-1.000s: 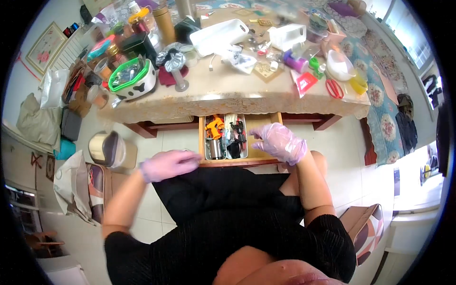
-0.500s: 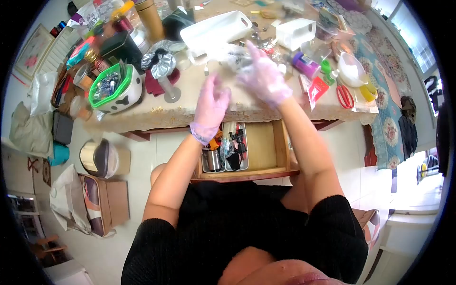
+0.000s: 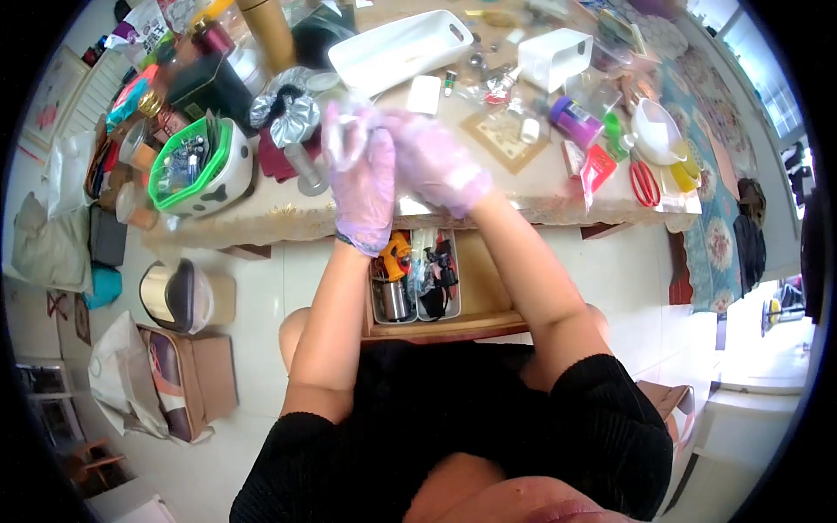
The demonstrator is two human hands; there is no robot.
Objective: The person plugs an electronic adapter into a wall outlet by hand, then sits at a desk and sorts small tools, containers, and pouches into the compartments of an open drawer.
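Both of my hands wear thin, see-through purple-tinted gloves and meet above the front of the table. My left hand (image 3: 362, 187) is upright, its fingers curled around crumpled clear plastic (image 3: 350, 144), whose exact kind I cannot make out. From the right, my right hand (image 3: 440, 166) reaches across to the same plastic; its fingers are smeared by motion, so its grip is unclear. Just beyond the hands lie a small white rectangular box (image 3: 425, 94) and a small dark tube (image 3: 449, 83). A long white plastic basket (image 3: 401, 54) stands farther back.
Below the table edge, an open drawer (image 3: 493, 279) holds trays of tools. To the left are a green-rimmed tub (image 3: 228, 161) and a silver scrunchie (image 3: 296, 113). On the right lie a purple jar (image 3: 575, 120), red scissors (image 3: 645, 181) and a white container (image 3: 549, 59).
My right hand has swung left to meet my left hand, which has risen slightly leftward. Clear plastic that lay near the right hand has left its spot, uncovering the white box and a patterned square.
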